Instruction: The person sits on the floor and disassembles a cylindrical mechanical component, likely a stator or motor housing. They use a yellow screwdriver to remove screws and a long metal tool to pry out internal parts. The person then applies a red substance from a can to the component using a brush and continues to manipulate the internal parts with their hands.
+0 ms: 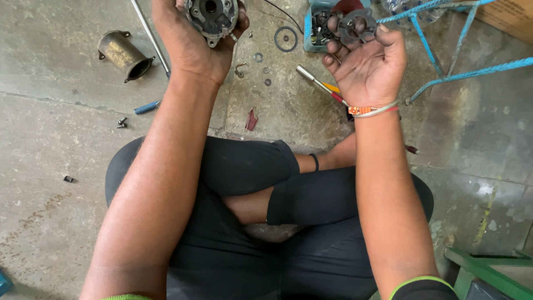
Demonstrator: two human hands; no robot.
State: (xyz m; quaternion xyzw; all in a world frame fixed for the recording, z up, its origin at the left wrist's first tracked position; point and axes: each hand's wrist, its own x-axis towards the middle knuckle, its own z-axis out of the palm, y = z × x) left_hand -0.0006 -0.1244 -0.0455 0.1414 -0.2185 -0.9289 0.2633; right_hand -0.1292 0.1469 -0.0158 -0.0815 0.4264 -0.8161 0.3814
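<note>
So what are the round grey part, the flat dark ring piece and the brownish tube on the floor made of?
Round grey part: probably cast metal, dull and grimy. Flat dark ring piece: looks like stamped metal or hard plastic. Brownish tube: metal, tarnished with a slight sheen.

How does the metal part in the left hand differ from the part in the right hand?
The round housing in the left hand is thick and bulky; the dark plate in the right hand is flat and thin. The housing sits gripped in the palm, while fingertips pinch the plate. Both are dark, greasy metal with a central hole.
</note>
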